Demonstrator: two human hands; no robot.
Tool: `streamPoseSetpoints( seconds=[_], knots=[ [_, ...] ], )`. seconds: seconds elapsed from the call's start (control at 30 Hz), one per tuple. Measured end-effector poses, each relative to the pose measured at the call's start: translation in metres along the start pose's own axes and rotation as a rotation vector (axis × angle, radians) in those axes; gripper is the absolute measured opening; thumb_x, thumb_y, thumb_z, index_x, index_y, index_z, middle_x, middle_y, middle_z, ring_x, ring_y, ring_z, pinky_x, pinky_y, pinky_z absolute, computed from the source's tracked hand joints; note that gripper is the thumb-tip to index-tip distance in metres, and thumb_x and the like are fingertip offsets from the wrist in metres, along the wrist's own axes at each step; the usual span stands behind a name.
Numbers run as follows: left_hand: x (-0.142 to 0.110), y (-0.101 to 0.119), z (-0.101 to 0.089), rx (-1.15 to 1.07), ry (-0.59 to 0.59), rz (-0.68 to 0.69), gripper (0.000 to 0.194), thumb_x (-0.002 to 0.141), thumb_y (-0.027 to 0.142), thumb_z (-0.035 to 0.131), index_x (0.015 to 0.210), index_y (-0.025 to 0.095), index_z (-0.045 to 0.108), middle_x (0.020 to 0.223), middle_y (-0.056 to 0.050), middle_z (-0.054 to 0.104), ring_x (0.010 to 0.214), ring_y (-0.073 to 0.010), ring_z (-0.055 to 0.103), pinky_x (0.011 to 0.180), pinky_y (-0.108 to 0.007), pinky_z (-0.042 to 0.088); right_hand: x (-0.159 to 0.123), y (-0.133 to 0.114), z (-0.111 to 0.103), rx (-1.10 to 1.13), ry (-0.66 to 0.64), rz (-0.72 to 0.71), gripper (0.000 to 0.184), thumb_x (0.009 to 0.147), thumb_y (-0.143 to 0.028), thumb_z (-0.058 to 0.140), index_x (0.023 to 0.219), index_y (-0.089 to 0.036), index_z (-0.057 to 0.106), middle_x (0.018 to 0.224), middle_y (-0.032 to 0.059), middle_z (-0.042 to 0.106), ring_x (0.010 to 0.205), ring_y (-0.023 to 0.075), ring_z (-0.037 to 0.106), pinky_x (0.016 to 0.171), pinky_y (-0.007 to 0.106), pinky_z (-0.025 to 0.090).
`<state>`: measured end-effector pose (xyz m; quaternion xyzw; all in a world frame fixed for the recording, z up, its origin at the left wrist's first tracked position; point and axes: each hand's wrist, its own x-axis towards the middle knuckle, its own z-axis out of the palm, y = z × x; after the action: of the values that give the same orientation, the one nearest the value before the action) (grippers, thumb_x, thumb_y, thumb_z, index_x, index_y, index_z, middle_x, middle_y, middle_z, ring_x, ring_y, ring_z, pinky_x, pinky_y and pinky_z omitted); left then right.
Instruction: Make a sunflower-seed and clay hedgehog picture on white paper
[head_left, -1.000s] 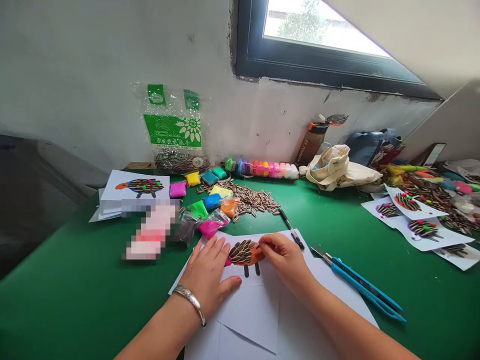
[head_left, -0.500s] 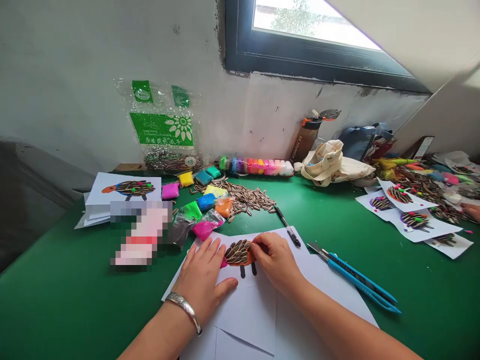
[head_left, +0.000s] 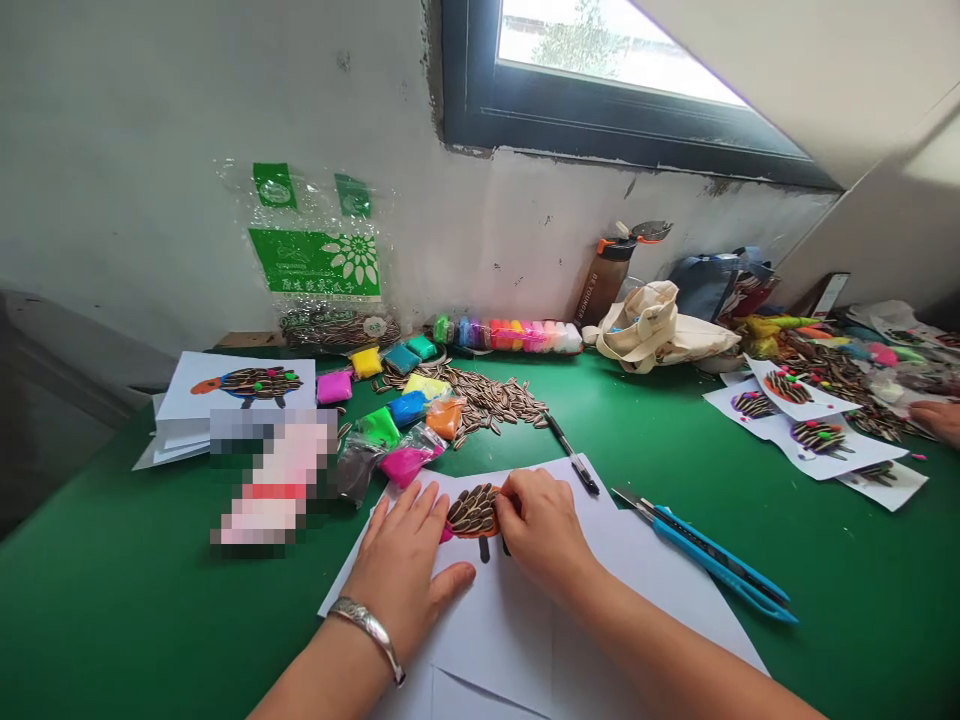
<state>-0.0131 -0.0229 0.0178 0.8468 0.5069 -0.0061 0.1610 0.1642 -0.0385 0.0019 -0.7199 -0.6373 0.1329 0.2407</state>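
My left hand (head_left: pixel 409 545), with a silver bangle at the wrist, lies flat with fingers apart on a white sheet of paper (head_left: pixel 480 630). It touches the left side of a small clay animal picture with an orange body, a pink head end and dark legs. Striped sunflower seeds (head_left: pixel 474 508) cover its body in rows. My right hand (head_left: pixel 547 525) is pinched at the picture's right edge, thumb and index fingertips pressed together on the clay; whatever they hold is hidden. One dark leg is partly covered by this hand.
Clay packets (head_left: pixel 407 408) and a pile of loose seeds (head_left: pixel 499 395) lie behind the paper. A black pen (head_left: pixel 571 455) and a blue cutter (head_left: pixel 720 560) with its blade out are at right. Finished pictures (head_left: pixel 259 385) lie left; another person's hand (head_left: pixel 937 418) shows far right.
My right hand has shifted slightly left and down over the animal's right end, now covering more of its rear leg. My left hand stays flat. The whole view has shifted a little.
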Motion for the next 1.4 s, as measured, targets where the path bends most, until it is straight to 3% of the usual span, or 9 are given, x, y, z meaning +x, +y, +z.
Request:
streamPoseSetpoints(
  seconds=[0.33,0.83,1.0,1.13,1.27,1.4],
  knots=[
    [0.0,-0.001,0.001,0.021,-0.012,-0.002,0.065,0.079,0.045,0.055,0.135,0.013,0.045,0.144,-0.013,0.036,0.136,-0.0317,0.026,0.11,-0.054,0.019,-0.001,0.019,-0.01,0.232,-0.015,-0.042,0.012,0.083,-0.021,0.05,0.076,-0.02,0.06,0.074,0.0008,0.061,0.071,0.0158,0.052,0.065,0.026,0.035],
    [0.0,0.0,0.002,0.0,0.006,-0.009,0.062,0.078,0.043,0.057,0.133,0.015,0.047,0.143,-0.013,0.038,0.135,-0.0313,0.028,0.11,-0.054,0.019,-0.002,0.017,-0.003,0.02,-0.031,-0.179,0.023,0.086,-0.017,0.048,0.068,-0.019,0.061,0.069,0.0006,0.057,0.071,0.0146,0.048,0.067,0.026,0.03],
    [0.0,-0.001,0.002,-0.008,0.032,-0.001,0.059,0.077,0.043,0.059,0.131,0.019,0.05,0.142,-0.012,0.041,0.134,-0.0313,0.03,0.11,-0.054,0.02,-0.001,0.021,-0.005,0.122,-0.027,-0.169,0.022,0.085,-0.016,0.047,0.07,-0.02,0.063,0.071,0.0015,0.06,0.072,0.0154,0.051,0.067,0.026,0.034],
    [0.0,-0.001,0.002,-0.017,0.029,0.0,0.059,0.077,0.042,0.058,0.131,0.018,0.05,0.143,-0.013,0.04,0.134,-0.0319,0.029,0.109,-0.055,0.02,0.015,0.032,-0.015,0.206,0.0,-0.112,0.021,0.083,-0.018,0.047,0.078,-0.021,0.067,0.076,0.0017,0.064,0.072,0.015,0.056,0.064,0.024,0.039],
    [-0.001,-0.001,0.001,-0.02,0.027,-0.002,0.062,0.077,0.042,0.058,0.131,0.015,0.049,0.143,-0.013,0.039,0.135,-0.0318,0.028,0.11,-0.054,0.019,0.048,0.035,-0.023,-0.054,0.009,-0.174,0.024,0.083,-0.015,0.045,0.08,-0.021,0.069,0.077,0.0006,0.066,0.072,0.0133,0.057,0.065,0.022,0.039],
    [-0.001,0.0,-0.001,0.004,-0.011,-0.006,0.064,0.079,0.044,0.055,0.134,0.013,0.046,0.145,-0.013,0.036,0.136,-0.0307,0.026,0.111,-0.053,0.018,0.078,0.024,-0.016,-0.177,0.007,-0.217,0.025,0.084,-0.015,0.045,0.08,-0.021,0.069,0.08,0.0028,0.066,0.077,0.0141,0.057,0.069,0.022,0.037]
  ],
)
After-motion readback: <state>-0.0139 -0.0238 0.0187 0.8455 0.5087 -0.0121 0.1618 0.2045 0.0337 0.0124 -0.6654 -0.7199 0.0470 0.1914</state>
